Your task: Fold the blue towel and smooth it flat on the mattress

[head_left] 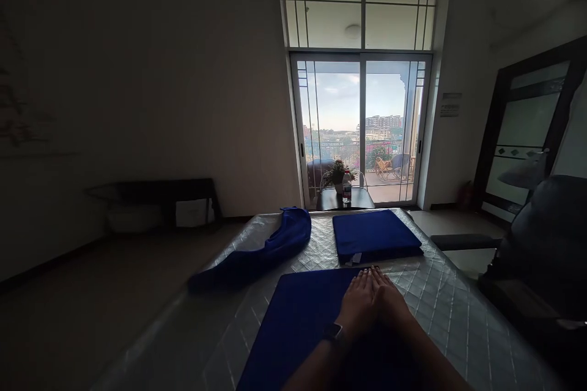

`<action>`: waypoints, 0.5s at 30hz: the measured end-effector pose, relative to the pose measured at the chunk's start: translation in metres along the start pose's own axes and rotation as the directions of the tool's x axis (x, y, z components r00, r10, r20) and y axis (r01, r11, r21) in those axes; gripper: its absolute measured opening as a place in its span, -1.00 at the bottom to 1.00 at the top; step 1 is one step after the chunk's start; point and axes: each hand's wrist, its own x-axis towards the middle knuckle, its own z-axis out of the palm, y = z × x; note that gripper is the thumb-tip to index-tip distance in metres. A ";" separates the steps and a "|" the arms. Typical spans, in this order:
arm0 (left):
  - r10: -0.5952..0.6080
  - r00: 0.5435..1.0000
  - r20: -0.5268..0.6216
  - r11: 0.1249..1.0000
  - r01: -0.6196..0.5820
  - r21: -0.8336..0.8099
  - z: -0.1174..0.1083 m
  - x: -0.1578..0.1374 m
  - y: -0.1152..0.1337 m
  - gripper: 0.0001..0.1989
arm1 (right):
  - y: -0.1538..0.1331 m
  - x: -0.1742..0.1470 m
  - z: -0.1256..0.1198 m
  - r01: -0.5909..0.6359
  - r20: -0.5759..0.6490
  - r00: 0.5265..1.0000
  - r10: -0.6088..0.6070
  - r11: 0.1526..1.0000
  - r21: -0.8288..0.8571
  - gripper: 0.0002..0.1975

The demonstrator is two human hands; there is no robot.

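My left hand [359, 298], with a dark watch [333, 332] on its wrist, lies flat with fingers stretched out on a dark blue flat rectangular pad [293, 317]. Right beside it, my right hand [389, 297] rests on the pad's far part, its fingers also straight. The two hands touch along their inner sides, and neither holds anything. Beyond them lies a second blue rectangular pad [378, 233] with a small white tag [356, 258] at its near edge. To the left, a long blue cloth piece [270, 249] lies rumpled in a curve.
Everything blue rests on a silvery quilted mattress [440, 293]. Past its far end stands a small dark table [323, 198] with a bottle [347, 188] and a potted plant [338, 172]. A black chair [536, 244] stands at right; a low dark shelf [162, 189] is at left.
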 end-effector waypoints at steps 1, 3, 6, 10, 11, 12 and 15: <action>-0.014 1.000 -0.003 1.000 0.014 0.006 0.001 0.003 -0.001 -0.15 | 0.000 0.000 0.000 -0.005 0.001 1.000 0.005 1.000 0.001 -0.37; -0.048 0.999 -0.011 0.999 0.048 0.025 0.001 0.004 -0.011 -0.14 | -0.001 0.001 -0.001 -0.020 0.009 1.000 0.019 1.000 0.019 -0.38; -0.100 0.995 -0.028 0.993 0.102 0.064 -0.006 -0.004 -0.038 -0.15 | -0.005 0.002 -0.008 -0.061 0.038 0.998 0.059 0.996 0.060 -0.36; -0.208 0.977 -0.053 0.955 0.215 0.205 -0.024 -0.026 -0.090 -0.24 | -0.011 -0.001 -0.017 -0.117 0.068 0.992 0.110 0.987 0.106 -0.33; -0.240 0.969 -0.064 0.934 0.248 0.255 -0.030 -0.033 -0.105 -0.27 | -0.012 -0.002 -0.018 -0.124 0.070 0.991 0.116 0.986 0.112 -0.33; -0.268 0.960 -0.079 0.914 0.280 0.293 -0.036 -0.040 -0.119 -0.28 | -0.013 -0.003 -0.020 -0.126 0.070 0.990 0.119 0.985 0.115 -0.33; -0.326 0.934 -0.144 0.875 0.356 0.329 -0.050 -0.058 -0.154 -0.26 | -0.015 -0.005 -0.022 -0.131 0.062 0.990 0.124 0.985 0.114 -0.33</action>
